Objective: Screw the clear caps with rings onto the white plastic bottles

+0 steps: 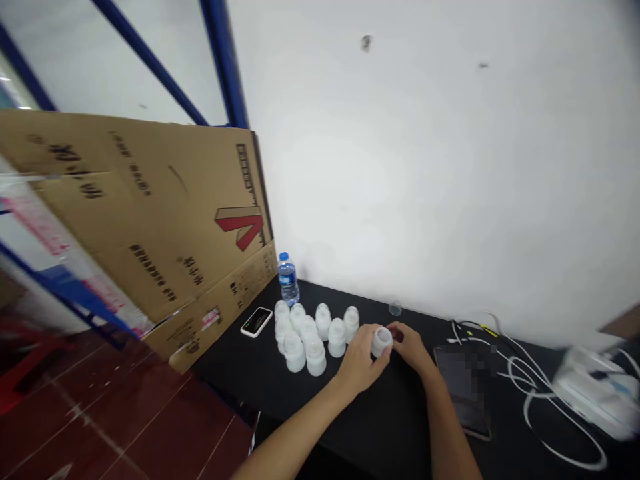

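Near the middle of the frame, low down, the left hand (359,360) and the right hand (407,345) meet around a small white plastic bottle (381,342), which lies tilted on its side just above the black surface (380,427). The left hand's fingers (373,351) curl closed around its near side, while the right hand's fingers (396,332) press in from the far end, so both hands appear to have hold of it, though the hands hide part of the grip. Holding it between both hands like this looks steady, and keeping the fingers spread around the smooth plastic should stop it from slipping. Just left of the hands stands a tight cluster of upright white plastic bottles (305,340), close enough that care is needed not to knock them. Beyond the hands, a small clear plastic cap (395,309) lies near the white wall (400,167). Further left are a water bottle (288,280) and a smartphone (257,322), with a cardboard sheet (150,213) propped at the upper left. To the right lie a pixelated tablet (463,387), tangled white cables (530,373), and a blurred white device (597,393).
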Available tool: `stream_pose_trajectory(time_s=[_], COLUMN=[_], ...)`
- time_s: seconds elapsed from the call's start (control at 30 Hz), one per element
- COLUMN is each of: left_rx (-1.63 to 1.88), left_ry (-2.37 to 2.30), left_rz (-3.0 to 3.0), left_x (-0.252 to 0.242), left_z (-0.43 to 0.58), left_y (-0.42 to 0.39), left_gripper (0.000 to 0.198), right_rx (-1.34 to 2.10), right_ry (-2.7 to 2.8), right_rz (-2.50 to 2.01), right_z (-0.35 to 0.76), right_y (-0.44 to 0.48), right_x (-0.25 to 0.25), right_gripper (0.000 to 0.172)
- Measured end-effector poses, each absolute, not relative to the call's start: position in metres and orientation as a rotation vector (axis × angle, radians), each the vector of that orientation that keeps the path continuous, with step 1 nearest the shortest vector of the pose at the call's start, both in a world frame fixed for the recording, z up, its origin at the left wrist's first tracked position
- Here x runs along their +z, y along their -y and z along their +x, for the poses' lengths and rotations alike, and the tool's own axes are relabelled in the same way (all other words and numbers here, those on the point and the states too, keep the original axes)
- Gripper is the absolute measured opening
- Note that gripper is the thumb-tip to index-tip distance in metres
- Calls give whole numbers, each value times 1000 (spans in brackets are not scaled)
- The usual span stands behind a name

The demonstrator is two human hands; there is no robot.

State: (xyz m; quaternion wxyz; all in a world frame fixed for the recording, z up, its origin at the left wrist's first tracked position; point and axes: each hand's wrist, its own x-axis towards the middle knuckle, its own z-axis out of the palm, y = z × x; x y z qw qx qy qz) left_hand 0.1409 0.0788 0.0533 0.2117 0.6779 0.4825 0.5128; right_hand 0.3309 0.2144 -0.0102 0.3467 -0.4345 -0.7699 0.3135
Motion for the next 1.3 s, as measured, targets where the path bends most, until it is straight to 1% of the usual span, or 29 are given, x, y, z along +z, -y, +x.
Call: stream_pose_trajectory(time_s=[0.1,0.23,0.27,0.37,0.43,0.67,0.73,0.8,0.83,0.93,1.0,1.3], left_rx=[1364,1276,1252,1222,1239,1282,1278,1265,1261,1273,1279,1227], left_ry=[-1307,-1288,-1292,-1331,-1355,-1307,-1325,-1355,-1362,-1349,-1323,-1254], left_rz=[1885,1827,1800,1715,1684,1707,1677,1631,1613,1597,1602,1633], left_x=[36,7,1,-11,-13,-9,-9,-11,-11,-13,-13,-4], left_z=[140,142,142,140,137,134,134,134,134,135,135,135], left_y=[-91,-103,-104,-106,-107,-106,-106,-106,-106,-105,-105,-101], left_gripper=[37,61,64,60,59,62,66,69,67,50,44,45], right_rx=[853,856,859,888,915,963,999,1054,1086,1175,1222,1368], right_ry=[1919,1823,1795,1696,1603,1141,1048,1000,988,981,986,1051], right_rz=[-1098,-1142,-1148,-1147,-1141,-1093,-1057,-1011,-988,-926,-893,-823], right_z=[328,326,326,326,327,335,336,335,333,329,328,326], right_y=[-209,-207,-207,-209,-211,-218,-217,-215,-213,-210,-208,-203], right_x=[-6,-3,-3,-5,-6,-4,-3,-1,0,4,7,11], right_gripper=[20,16,15,13,18,50,55,56,54,48,45,38])
